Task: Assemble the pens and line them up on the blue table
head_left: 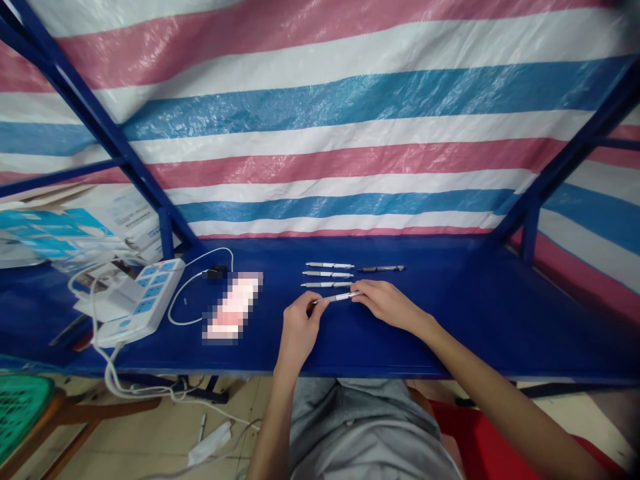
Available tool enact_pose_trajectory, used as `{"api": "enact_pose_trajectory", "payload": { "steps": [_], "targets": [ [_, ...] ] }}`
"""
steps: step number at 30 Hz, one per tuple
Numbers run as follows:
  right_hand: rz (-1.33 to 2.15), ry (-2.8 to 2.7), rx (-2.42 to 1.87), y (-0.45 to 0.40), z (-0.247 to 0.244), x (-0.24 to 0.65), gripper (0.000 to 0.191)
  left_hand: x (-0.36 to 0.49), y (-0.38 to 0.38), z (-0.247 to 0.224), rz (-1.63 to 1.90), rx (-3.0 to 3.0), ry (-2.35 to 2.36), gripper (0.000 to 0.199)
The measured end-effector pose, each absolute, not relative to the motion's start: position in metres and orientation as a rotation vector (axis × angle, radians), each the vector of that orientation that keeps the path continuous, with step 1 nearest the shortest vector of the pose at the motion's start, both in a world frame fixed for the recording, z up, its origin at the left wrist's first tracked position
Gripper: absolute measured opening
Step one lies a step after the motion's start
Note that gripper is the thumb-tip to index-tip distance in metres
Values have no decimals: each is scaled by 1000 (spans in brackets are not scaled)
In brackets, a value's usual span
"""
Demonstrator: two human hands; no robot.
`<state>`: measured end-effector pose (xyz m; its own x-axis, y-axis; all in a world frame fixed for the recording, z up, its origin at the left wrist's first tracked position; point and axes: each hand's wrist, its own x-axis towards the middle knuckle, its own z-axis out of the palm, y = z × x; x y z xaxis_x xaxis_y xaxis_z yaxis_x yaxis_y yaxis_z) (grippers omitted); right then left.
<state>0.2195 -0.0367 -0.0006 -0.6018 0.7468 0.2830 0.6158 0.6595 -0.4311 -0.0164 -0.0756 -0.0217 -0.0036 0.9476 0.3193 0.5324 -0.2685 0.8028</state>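
Note:
A white pen [341, 297] is held level between my two hands, just above or on the blue table. My left hand [301, 325] pinches its left end between thumb and fingers. At its right end my right hand [384, 301] grips it with the fingertips, which hide that tip. Beyond the hands lie three similar white pens, stacked in rows: the far one [330, 265], the middle one [327, 274] and the near one [325, 285]. To their right rests a dark, see-through pen [382, 269].
A white power strip [145, 300] with cables stands at the left, by a black plug [216, 271]. A blurred-out flat object [234, 307] lies between it and my left hand. Boxes and papers [85, 223] are piled far left. Blue frame bars [100, 113] and striped sheeting [350, 100] border the table [500, 313].

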Motion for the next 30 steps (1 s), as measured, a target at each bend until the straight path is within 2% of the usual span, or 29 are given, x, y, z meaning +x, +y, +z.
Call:
{"api": "enact_pose_trajectory", "payload": {
  "steps": [8,16,23,27,30],
  "targets": [
    [374,-2469,-1038,-36,-3,221,19,-17,-77,-19,1208,1855,1536,17],
    [365,-2464,-966,-37,-2,220,28,-12,-83,-12,1401,1874,1512,24],
    [293,-2278,-959,-41,2,213,20,-11,-84,-9,1398,1846,1477,26],
    [488,-2166,-948,-44,0,208,14,-9,-85,-14,1358,2082,1416,27],
    [698,-2142,-924,-47,-3,204,6,-5,-87,-17,1184,2330,1419,37]
  ]
}}
